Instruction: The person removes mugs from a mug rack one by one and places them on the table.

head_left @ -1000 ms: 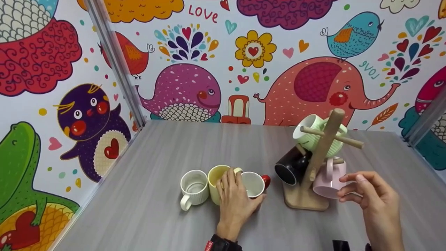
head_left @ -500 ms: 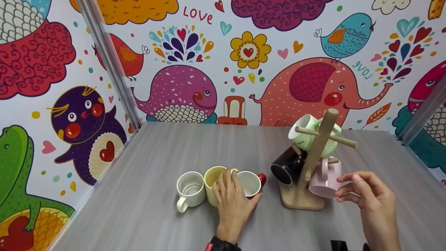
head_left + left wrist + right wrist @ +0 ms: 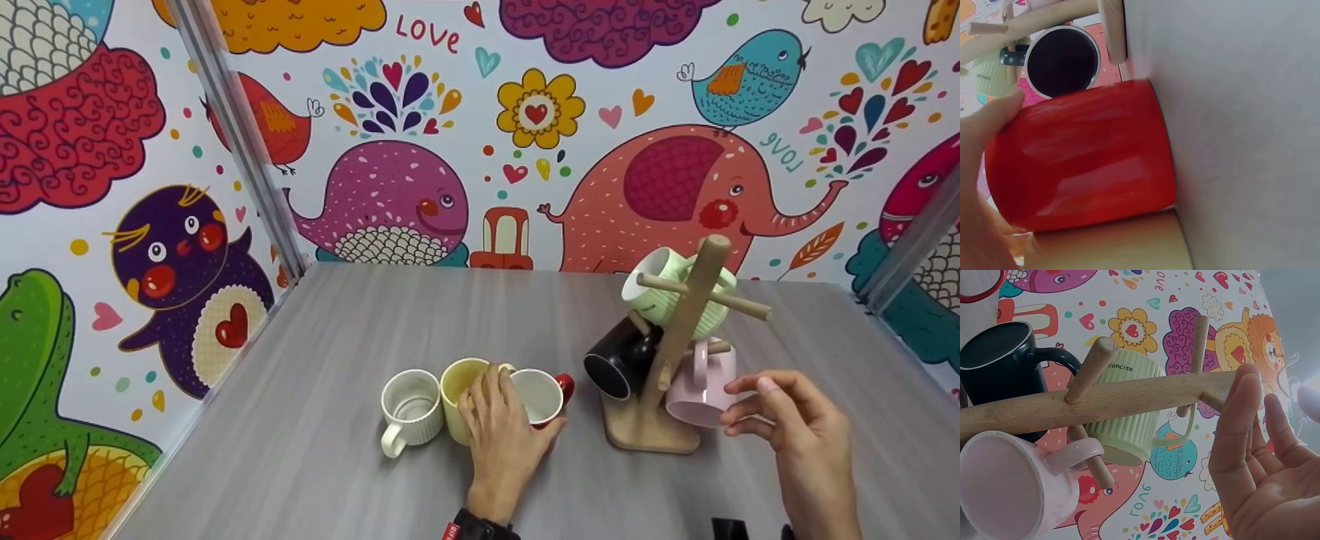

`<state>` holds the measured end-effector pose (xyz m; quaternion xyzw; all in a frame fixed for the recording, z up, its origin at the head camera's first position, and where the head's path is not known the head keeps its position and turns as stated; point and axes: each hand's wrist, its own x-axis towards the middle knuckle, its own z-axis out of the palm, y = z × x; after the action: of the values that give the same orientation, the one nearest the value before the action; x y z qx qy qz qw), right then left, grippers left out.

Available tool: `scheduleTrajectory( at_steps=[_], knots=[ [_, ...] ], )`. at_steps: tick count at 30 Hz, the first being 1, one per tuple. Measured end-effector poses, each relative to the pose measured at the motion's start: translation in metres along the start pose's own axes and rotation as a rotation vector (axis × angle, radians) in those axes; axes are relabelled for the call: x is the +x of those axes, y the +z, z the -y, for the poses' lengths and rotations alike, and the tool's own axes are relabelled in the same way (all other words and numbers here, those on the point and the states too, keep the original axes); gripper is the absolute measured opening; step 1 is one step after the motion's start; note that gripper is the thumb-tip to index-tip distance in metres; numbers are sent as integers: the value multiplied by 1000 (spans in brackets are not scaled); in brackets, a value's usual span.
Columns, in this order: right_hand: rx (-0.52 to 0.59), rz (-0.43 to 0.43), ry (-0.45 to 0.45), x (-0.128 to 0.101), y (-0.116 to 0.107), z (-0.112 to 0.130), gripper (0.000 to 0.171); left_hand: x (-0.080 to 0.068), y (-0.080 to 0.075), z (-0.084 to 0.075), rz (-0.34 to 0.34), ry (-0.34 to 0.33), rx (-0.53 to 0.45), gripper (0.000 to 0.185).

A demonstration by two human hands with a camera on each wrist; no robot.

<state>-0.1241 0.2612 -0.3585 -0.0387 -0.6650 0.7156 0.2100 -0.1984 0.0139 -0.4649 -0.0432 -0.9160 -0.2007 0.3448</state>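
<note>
My left hand (image 3: 501,442) reaches over a red mug (image 3: 1084,157) with a white inside and holds it near the rim, thumb on the near side and fingers on the far side. The red mug stands upright on the table. A yellow mug (image 3: 456,401) stands close against its left, partly covered by my fingers. Farther left is a white ribbed mug (image 3: 412,416), its handle toward me. My right hand (image 3: 802,431) hovers with loosely bent fingers and nothing in it, beside a pink mug (image 3: 701,394) hanging on the wooden mug tree (image 3: 686,319).
The mug tree also carries a black mug (image 3: 622,360) at lower left and a pale green ribbed mug (image 3: 652,296) higher up. Bare pegs stick out of its post. Cartoon-printed panels (image 3: 517,135) enclose the grey table (image 3: 330,337) at the back and sides.
The head view has shifted slightly. Both hands and all the mugs stay where they were.
</note>
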Motion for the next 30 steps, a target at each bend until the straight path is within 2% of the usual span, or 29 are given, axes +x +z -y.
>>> scheduleTrajectory(
  at_steps=[22,30],
  knots=[
    [-5,0,10,1,0,0,35,0,-2,0,30,-13,-19,100],
    [-2,2,-1,1,-1,-1,34,3,-8,0,71,0,-37,96]
  ],
)
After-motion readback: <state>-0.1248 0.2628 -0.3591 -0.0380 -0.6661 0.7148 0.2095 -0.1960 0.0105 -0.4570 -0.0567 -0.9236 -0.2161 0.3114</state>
